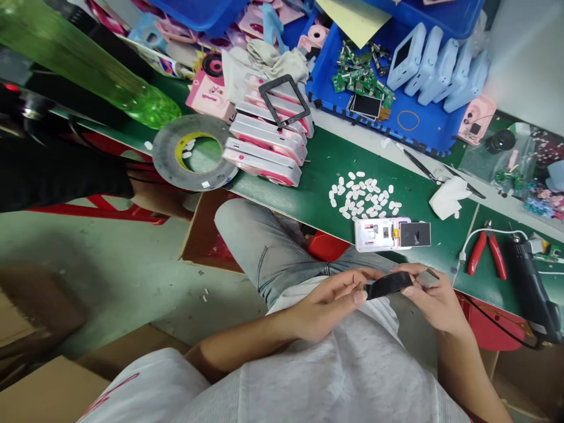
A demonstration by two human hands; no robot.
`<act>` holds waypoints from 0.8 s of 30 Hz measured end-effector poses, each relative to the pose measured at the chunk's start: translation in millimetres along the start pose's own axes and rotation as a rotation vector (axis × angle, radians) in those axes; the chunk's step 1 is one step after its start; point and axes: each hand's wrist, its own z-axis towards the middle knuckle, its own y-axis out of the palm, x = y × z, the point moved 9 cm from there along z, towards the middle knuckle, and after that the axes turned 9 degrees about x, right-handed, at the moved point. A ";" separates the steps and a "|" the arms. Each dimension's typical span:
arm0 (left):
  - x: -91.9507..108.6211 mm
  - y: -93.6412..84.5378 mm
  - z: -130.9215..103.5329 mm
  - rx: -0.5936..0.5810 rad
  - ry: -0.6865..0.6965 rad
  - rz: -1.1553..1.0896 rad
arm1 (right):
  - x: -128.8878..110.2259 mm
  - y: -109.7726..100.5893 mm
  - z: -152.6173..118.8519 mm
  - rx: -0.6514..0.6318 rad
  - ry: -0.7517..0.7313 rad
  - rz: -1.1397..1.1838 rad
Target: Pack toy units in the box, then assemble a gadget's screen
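Between my two hands, close to my lap, is a roll of black tape (390,285) seen nearly edge-on. My left hand (335,302) pinches its left end between thumb and fingers. At the other end, my right hand (436,302) grips the roll, and a small flat grey piece (428,278) sticks up between its fingers; its kind is unclear. Just beyond the hands, an opened pale device housing (374,234) lies at the table edge, joined by an orange ribbon to a dark screen (415,234). Many small white oval pads (361,195) are scattered behind it.
Left on the green table (324,176) are a large tape roll (165,155), stacked pink-and-white devices (264,155) and a black frame (285,101). Red-handled pliers (487,255) and an electric screwdriver (529,282) lie right. A blue tray (423,132) stands behind. Another person's arm (66,176) reaches in.
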 end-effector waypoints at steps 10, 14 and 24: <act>24.3 -19.4 -0.5 0.348 0.349 0.156 | 8.2 22.0 -0.6 0.151 0.013 0.073; 26.2 -24.4 -3.2 0.332 0.344 0.076 | 2.3 24.8 -1.0 0.221 -0.035 0.065; 32.9 -20.4 -14.9 0.179 0.383 -0.040 | -9.6 28.2 -6.2 0.290 -0.117 0.083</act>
